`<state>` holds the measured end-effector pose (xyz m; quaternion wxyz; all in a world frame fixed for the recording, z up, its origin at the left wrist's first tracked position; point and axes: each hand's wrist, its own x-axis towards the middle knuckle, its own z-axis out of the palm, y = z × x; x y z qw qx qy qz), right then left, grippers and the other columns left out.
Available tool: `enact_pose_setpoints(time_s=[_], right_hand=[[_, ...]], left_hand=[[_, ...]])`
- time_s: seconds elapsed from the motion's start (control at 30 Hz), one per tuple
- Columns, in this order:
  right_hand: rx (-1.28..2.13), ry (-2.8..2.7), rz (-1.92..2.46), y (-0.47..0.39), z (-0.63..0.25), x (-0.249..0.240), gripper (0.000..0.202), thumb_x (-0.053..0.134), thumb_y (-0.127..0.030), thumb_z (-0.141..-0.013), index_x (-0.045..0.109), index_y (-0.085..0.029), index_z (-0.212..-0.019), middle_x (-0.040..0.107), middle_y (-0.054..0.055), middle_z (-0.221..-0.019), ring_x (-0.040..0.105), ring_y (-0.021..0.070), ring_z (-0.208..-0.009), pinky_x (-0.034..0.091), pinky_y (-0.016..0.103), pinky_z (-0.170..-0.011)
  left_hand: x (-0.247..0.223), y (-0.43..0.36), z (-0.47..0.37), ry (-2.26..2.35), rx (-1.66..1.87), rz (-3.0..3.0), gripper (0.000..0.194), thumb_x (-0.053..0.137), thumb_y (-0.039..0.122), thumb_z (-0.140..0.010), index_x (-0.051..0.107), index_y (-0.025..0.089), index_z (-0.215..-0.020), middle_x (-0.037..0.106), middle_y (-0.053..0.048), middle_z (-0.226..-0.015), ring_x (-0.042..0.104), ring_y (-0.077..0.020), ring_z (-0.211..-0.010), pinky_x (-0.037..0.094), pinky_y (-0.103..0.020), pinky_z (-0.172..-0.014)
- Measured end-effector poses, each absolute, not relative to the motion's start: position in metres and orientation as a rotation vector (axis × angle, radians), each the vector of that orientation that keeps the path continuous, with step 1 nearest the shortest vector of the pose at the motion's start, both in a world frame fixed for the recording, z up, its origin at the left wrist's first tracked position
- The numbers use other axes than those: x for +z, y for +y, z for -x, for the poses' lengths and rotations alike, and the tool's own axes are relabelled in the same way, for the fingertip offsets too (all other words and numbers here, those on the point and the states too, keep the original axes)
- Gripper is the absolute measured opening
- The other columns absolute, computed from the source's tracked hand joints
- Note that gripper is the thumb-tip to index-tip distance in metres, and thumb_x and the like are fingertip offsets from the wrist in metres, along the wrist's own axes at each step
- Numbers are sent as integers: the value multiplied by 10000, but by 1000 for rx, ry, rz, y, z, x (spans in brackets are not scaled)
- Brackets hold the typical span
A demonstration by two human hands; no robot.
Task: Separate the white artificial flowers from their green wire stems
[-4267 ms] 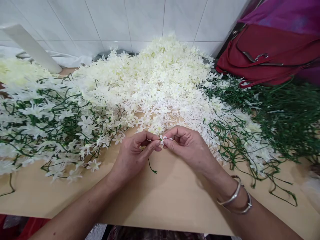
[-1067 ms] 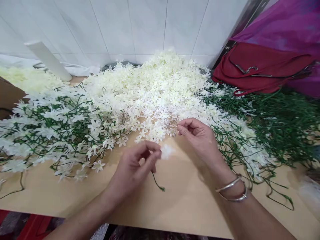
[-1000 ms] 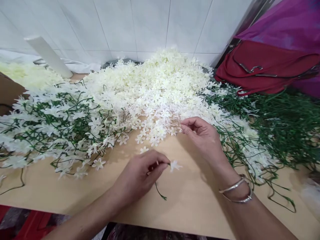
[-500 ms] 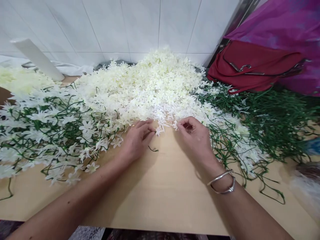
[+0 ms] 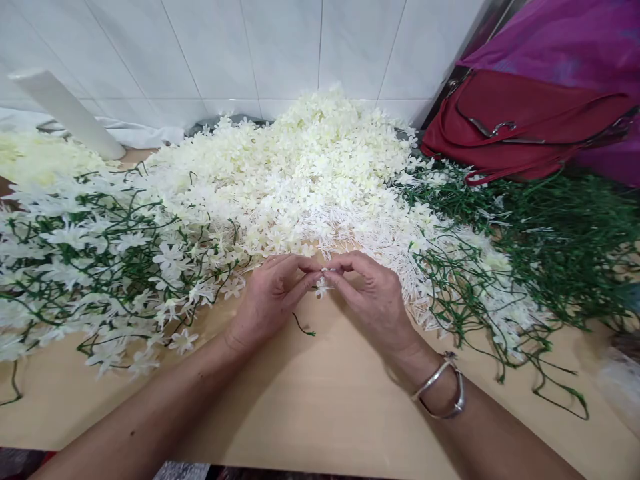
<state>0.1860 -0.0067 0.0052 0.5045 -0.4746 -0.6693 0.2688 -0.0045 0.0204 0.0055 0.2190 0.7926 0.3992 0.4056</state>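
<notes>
My left hand (image 5: 275, 290) pinches a thin green stem (image 5: 303, 327), whose end hangs below the fingers. Fingertips of both hands meet over the table, and my right hand (image 5: 367, 293) pinches a small white piece there that is mostly hidden. A white flower (image 5: 321, 288) shows just beneath the joined fingertips. Behind the hands lies a large heap of loose white blossoms (image 5: 325, 160). White flowers on green stems (image 5: 125, 260) are piled at the left. Bare green stems (image 5: 555, 247) form a pile at the right.
A red bag (image 5: 525, 127) and purple plastic (image 5: 575, 40) are at the back right. A white roll (image 5: 70, 113) leans at the back left. The tiled wall (image 5: 285, 47) bounds the wooden table (image 5: 320, 400). Clear plastic (image 5: 623, 380) lies at the right edge.
My right hand has moved left, from the edge of the blossom heap to my left hand. The fingertips now meet around the small white piece. The view has shifted slightly.
</notes>
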Motion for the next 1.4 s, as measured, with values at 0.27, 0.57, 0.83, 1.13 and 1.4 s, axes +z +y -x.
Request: enact_pose_setpoints(time_s=[0.27, 0.57, 0.83, 1.13, 1.4], right_hand=[[466, -1476, 1304, 10, -199, 2, 103, 632, -190, -956, 722, -217, -1000, 728, 53, -994, 679, 209, -925, 552, 359, -855], [224, -1998, 1583, 24, -190, 19, 180, 550, -116, -966, 670, -184, -850, 623, 91, -935, 589, 224, -789, 480, 377, -727], [611, -1490, 1327, 21, -189, 34, 41, 648, -234, -928, 666, -210, -956, 669, 20, -840, 640, 177, -742, 524, 326, -710], [844, -1313, 1085, -3, -160, 29, 52, 714, -192, -899, 690, -234, -878, 707, 30, -972, 671, 175, -892, 561, 329, -836], [460, -1485, 1235, -3, -163, 17, 138, 679, -127, -920, 692, -246, -853, 672, 44, -982, 612, 198, -889, 531, 348, -817]], left_hand=[[9, 26, 9, 1186, 1361, -1584, 139, 708, 324, -929, 675, 191, -904, 753, -37, -841, 713, -168, -811, 543, -286, -796], [11, 25, 4, 1098, 1311, -1380, 222, 789, 314, -837, 748, 169, -999, 783, -35, -856, 748, -149, -785, 580, -257, -767], [14, 22, 3, 1092, 1275, -1244, 306, 821, 434, -816, 676, 172, -882, 743, -7, -783, 801, -201, -787, 605, -261, -693], [25, 13, -4, 1035, 1184, -1077, 242, 853, 354, -809, 711, 168, -871, 767, -1, -780, 791, -164, -774, 611, -239, -738], [25, 13, -6, 1029, 1136, -1101, 252, 868, 388, -809, 739, 172, -833, 776, -19, -756, 767, -167, -759, 624, -267, -755]])
